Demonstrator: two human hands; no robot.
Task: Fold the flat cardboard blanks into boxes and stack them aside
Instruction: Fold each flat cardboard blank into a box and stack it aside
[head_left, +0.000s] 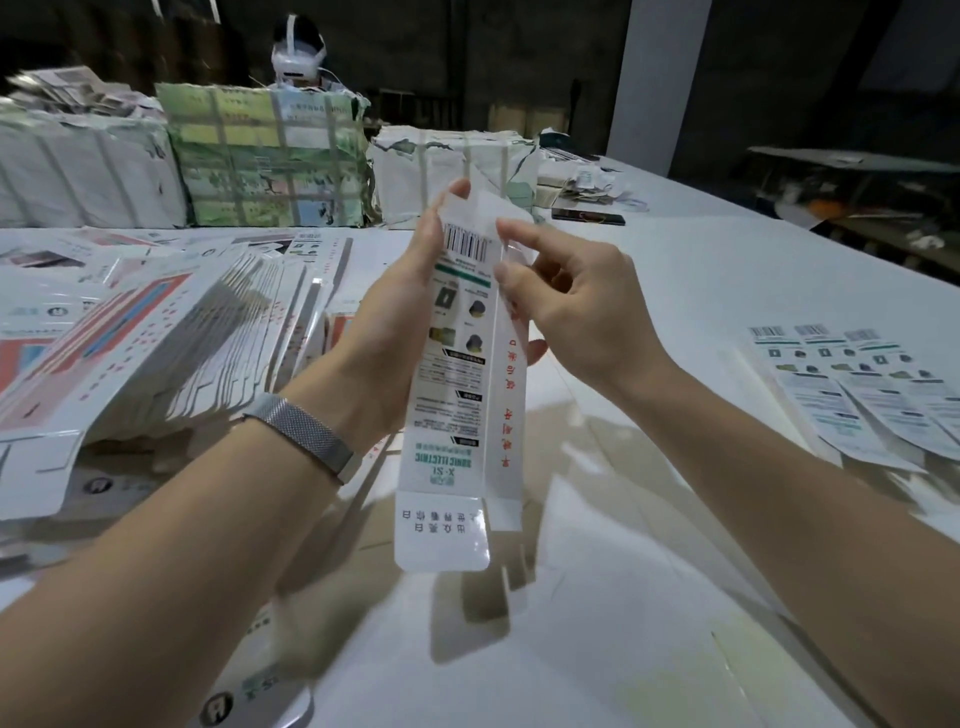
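i see the long, narrow box (457, 374) held upright above the middle of the white table (727, 270), half opened into a slim rectangular tube of glossy white card. its broad face carries a barcode, a green stripe, small dark product pictures and fine print; the narrow right side panel carries red characters. a rounded tuck flap hangs open at the near end, and a smaller flap stands up at the far end.

the left hand (395, 322) wraps the box from the left, fingers running up its far-left edge and curled around the back, with a fingertip showing past the right side. a woven metal band (301, 434) sits on that wrist. the right hand (571, 306) pinches the upper right edge of the box between thumb and forefinger, the other fingers curled loosely.

at the left lies a fanned pile of flat blanks (156, 364), glossy, with red and blue print. on the right lie finished boxes (852, 384), side by side. at the far side stand strapped paper-wrapped bundles (270, 156).
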